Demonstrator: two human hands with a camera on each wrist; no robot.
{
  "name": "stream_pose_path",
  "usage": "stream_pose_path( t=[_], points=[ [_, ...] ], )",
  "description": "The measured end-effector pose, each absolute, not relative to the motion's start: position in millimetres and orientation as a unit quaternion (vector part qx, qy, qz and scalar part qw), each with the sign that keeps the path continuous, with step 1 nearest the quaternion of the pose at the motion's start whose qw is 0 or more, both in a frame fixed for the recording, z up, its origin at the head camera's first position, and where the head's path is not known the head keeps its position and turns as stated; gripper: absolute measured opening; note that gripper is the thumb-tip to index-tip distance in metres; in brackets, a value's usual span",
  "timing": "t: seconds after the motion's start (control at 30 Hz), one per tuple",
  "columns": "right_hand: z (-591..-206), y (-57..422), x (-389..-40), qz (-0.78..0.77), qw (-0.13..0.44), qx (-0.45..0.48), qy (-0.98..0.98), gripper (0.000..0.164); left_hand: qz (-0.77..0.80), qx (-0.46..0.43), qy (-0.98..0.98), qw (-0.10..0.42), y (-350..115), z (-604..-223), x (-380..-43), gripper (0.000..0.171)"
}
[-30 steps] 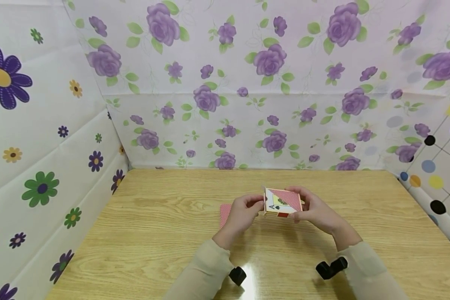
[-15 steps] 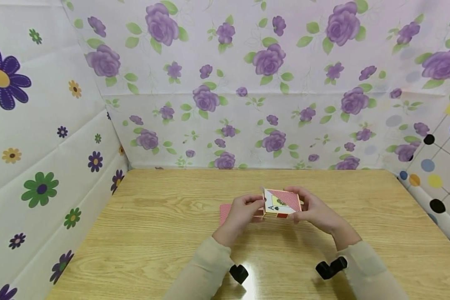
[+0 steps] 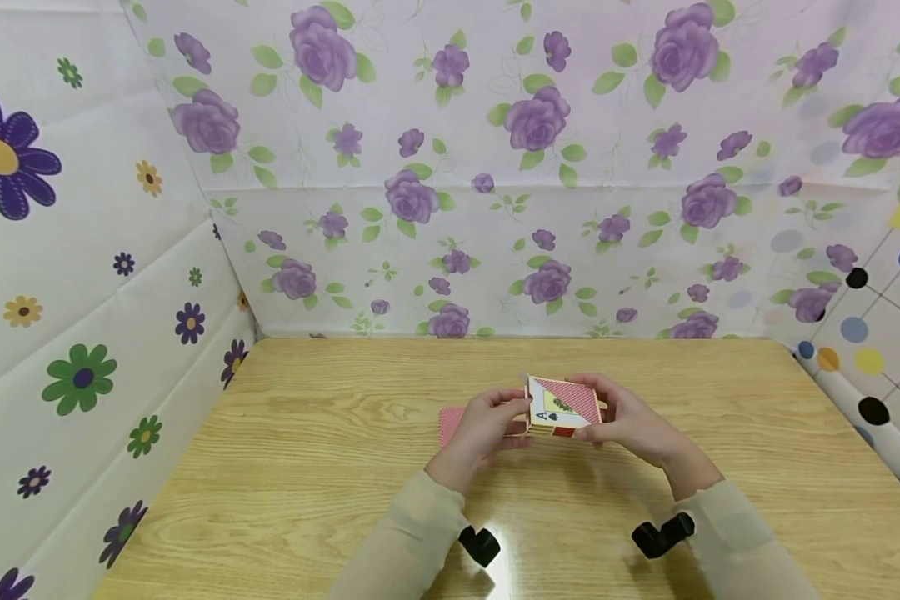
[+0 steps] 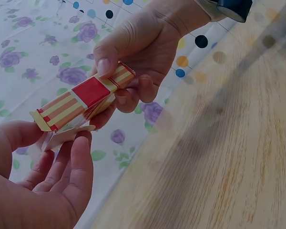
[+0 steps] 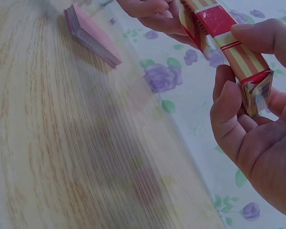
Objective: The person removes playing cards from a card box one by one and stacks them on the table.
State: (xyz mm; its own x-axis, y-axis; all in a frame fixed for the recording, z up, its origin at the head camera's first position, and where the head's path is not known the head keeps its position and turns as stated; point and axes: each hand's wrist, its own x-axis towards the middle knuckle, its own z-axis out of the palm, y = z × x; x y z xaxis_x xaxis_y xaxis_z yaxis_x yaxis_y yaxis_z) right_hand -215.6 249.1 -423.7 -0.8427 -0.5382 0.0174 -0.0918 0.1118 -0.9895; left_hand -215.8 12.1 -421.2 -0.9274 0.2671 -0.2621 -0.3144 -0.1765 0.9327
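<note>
Card box [image 3: 565,403]: above the tabletop [image 3: 307,483], between both hands
Left hand [image 3: 483,427]: pinches one end, apparently by a flap [image 4: 66,137]
Right hand [image 3: 633,423]: grips the opposite end
Card deck [image 3: 449,422]: on the tabletop, partly hidden behind the left hand

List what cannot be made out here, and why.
Head view: part of the card pile, covered by the left hand.
Head view: underside of the box, facing away from the camera.
Head view: small picture on the box, too tiny to identify.
Right wrist view: rest of the left hand, cut off by the top edge.
</note>
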Motion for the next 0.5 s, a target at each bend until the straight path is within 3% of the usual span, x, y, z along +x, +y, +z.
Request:
stream_pose_path(
  t=[0.5],
  points=[
    [-424.0,251.4,-214.8,-0.617,0.177,-0.21,0.737,0.075,0.775,-0.017,0.609,0.169,17.9,-426.5,-216.8,0.024]
  ],
)
